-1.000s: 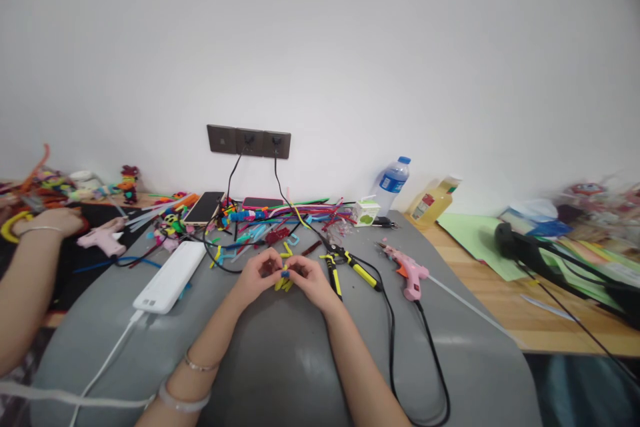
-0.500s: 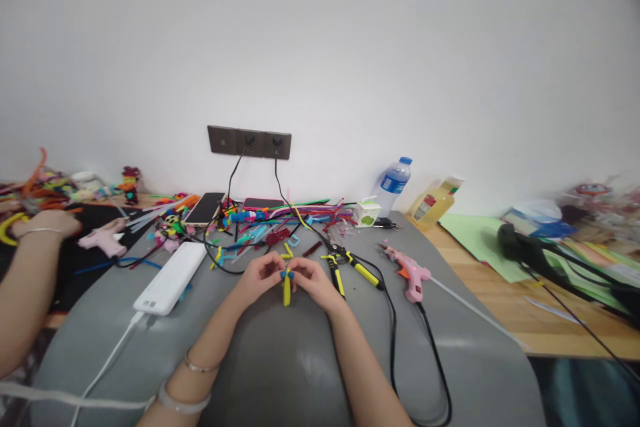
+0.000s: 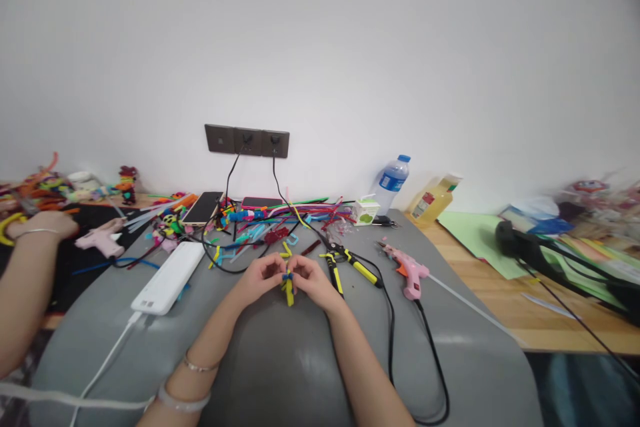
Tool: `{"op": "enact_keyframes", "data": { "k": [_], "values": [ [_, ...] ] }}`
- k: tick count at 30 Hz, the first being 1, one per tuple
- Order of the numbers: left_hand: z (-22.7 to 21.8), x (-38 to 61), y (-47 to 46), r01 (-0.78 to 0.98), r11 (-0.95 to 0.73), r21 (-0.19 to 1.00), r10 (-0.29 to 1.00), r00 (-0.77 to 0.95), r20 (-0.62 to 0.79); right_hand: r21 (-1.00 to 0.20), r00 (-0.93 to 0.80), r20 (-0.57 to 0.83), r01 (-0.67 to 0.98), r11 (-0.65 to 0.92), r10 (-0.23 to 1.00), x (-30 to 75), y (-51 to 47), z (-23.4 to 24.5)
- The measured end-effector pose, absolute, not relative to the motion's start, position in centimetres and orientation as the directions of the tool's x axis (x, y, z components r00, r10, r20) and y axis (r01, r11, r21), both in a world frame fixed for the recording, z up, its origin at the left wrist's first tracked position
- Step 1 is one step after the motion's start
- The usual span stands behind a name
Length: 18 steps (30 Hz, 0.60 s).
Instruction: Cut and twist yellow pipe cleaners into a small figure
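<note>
My left hand [image 3: 260, 279] and my right hand [image 3: 311, 280] meet over the grey mat [image 3: 280, 360], fingers pinched together on a small yellow pipe-cleaner bundle [image 3: 289, 291] bound with a blue wrap at its top. The bundle hangs down between my fingertips, just above the mat. Yellow-handled cutters [image 3: 345, 265] lie just right of my right hand. A pile of coloured pipe cleaners [image 3: 280, 217] lies behind my hands.
A pink glue gun [image 3: 409, 271] with a black cord lies at the right, a white power strip [image 3: 167, 268] at the left. Two phones, a water bottle [image 3: 391, 183] and a juice bottle stand near the wall. Another person's arm [image 3: 25, 280] rests at far left by a second glue gun.
The yellow bundle was splayed sideways a second ago; it now hangs straight down between my fingertips. My hands have stayed in the same spot.
</note>
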<state>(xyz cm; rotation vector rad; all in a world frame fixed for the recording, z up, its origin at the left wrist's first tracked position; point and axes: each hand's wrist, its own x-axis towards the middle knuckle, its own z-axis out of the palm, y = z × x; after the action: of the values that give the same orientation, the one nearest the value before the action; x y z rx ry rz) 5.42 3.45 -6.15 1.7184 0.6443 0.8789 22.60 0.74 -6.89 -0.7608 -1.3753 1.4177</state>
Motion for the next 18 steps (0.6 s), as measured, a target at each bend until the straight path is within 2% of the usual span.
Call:
{"op": "enact_keyframes", "data": {
  "k": [9,18],
  "values": [
    [-6.47,5.15,3.56,0.017,-0.289,0.957,0.801,0.553,0.232,-0.966,-0.31,0.185,-0.234,0.114,0.933,22.65,0.87,-6.72],
    [-6.32,5.39,3.34,0.039,-0.304,0.952,0.792,0.566,0.229,-0.972,-0.373,0.145,-0.228,0.061,0.916,22.74,1.0,-6.56]
  ]
}}
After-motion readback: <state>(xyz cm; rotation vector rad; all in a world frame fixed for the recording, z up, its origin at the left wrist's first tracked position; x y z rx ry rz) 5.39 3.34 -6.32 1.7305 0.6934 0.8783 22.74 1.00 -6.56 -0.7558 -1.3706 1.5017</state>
